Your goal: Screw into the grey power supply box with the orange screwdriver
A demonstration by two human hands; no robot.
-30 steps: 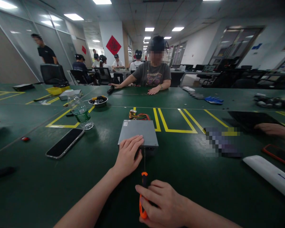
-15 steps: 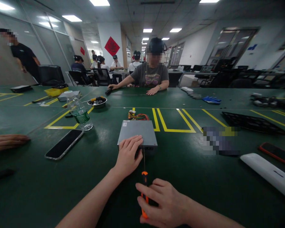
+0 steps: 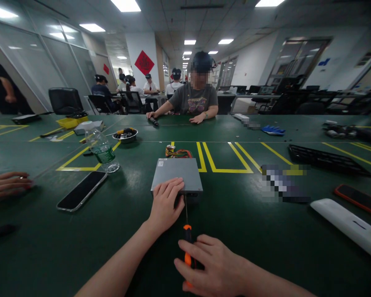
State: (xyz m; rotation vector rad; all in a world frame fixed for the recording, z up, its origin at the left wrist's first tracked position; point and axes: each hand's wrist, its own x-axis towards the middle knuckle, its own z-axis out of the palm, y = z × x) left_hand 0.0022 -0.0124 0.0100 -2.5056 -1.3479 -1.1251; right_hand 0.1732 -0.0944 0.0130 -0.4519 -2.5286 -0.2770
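Note:
A grey metal computer power supply [image 3: 185, 171] lies on the green table in front of me, its bundle of coloured cables [image 3: 179, 152] coming out at the far side. My left hand [image 3: 167, 202] grips the near edge, fingers across the top and thumb down by the front face. In my right hand [image 3: 207, 264] is a screwdriver [image 3: 188, 243] with an orange and black handle. Its thin shaft points away from me to the near face of the power supply, beside my left thumb. The tip is too small to make out.
Left of the power supply are a phone [image 3: 82, 192], a water bottle [image 3: 103, 152] and a metal bowl [image 3: 125, 135] of tools. A white case [image 3: 348, 227] and a black grille-like panel [image 3: 327, 160] lie right. Another person's hand [image 3: 9, 185] rests far left; someone sits opposite.
My right hand's fingers have shifted slightly around the screwdriver handle, while my left hand stays on the power supply. The person opposite has turned a dark object; someone at left walked nearer.

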